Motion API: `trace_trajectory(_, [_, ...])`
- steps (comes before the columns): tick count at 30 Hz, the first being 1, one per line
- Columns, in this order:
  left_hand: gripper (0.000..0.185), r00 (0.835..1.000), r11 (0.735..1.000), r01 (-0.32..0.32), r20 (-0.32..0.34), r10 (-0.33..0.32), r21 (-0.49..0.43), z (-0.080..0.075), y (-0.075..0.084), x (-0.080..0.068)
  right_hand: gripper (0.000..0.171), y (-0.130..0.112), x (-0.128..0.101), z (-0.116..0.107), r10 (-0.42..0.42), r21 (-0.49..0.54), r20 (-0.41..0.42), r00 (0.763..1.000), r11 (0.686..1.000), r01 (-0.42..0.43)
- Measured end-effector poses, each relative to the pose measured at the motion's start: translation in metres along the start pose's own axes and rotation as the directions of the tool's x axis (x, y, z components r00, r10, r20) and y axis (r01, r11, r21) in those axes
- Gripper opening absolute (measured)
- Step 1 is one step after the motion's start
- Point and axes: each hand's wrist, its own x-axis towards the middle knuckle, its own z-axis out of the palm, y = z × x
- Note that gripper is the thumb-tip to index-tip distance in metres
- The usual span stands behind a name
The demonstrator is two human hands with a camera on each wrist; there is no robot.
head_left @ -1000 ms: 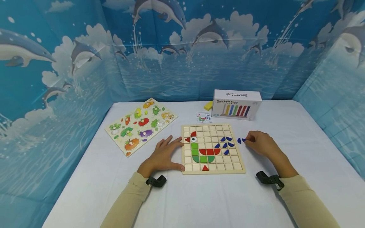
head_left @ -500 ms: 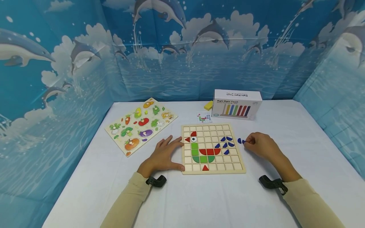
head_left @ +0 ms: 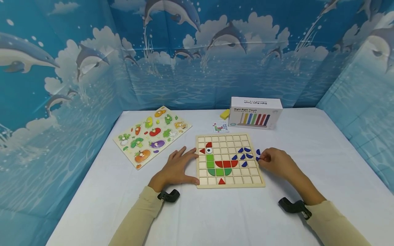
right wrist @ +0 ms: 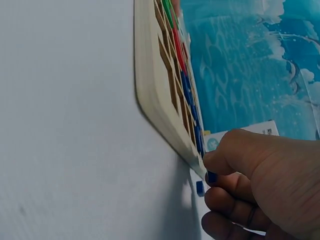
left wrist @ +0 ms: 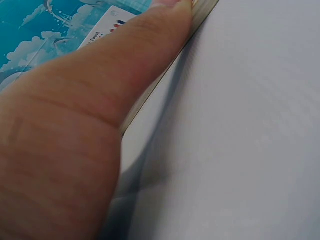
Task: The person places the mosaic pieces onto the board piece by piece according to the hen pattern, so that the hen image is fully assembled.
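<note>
A wooden grid board (head_left: 226, 187) carries coloured tiles that form a bird: red tiles (head_left: 226, 164), green tiles (head_left: 210, 164) and several blue leaf-shaped tiles (head_left: 240, 150). My left hand (head_left: 175, 169) rests at the board's left side, fingers spread, thumb on the lower left corner. In the left wrist view the thumb (left wrist: 145, 45) lies along the board's edge. My right hand (head_left: 278, 163) pinches a blue tile (right wrist: 212, 177) between thumb and finger, just beside the board's right edge. Another blue tile (head_left: 258, 151) lies on the table by the fingertips.
A small picture card (head_left: 220, 126) lies behind the board, with a yellow block (head_left: 225, 114) and a white box (head_left: 255, 114) farther back. To the left is a vegetable puzzle board (head_left: 129, 160). A dolphin-print curtain (head_left: 197, 85) encloses the white table (head_left: 215, 218).
My right hand has moved left and slightly nearer to me, bringing the pinched blue tile to the board's right edge. The left hand and the board have stayed still.
</note>
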Motion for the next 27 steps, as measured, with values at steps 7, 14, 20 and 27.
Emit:
trace_trajectory(7, [0.101, 1.000, 1.000, 0.002, 0.000, -0.002, -0.002, 0.000, 0.000, -0.001, 0.012, -0.015, -0.005, 0.004, -0.072, -0.028, -0.009, 0.997, 0.997, 0.072])
trace_trajectory(14, [0.100, 1.000, 1.000, -0.004, -0.003, 0.004, -0.001, 0.000, 0.000, 0.000, 0.011, -0.024, -0.008, 0.008, -0.088, -0.071, -0.015, 0.996, 0.994, 0.087])
trace_trajectory(20, [0.100, 1.000, 1.000, 0.000, -0.003, 0.000, 0.005, 0.000, 0.000, 0.000, 0.011, -0.025, -0.009, 0.009, -0.077, -0.078, 0.004, 0.997, 0.994, 0.077])
trace_trajectory(27, [0.099, 1.000, 1.000, -0.004, -0.001, 0.004, 0.001, -0.002, 0.002, -0.001, 0.011, -0.026, -0.010, 0.009, -0.060, -0.051, 0.006, 0.998, 0.997, 0.060])
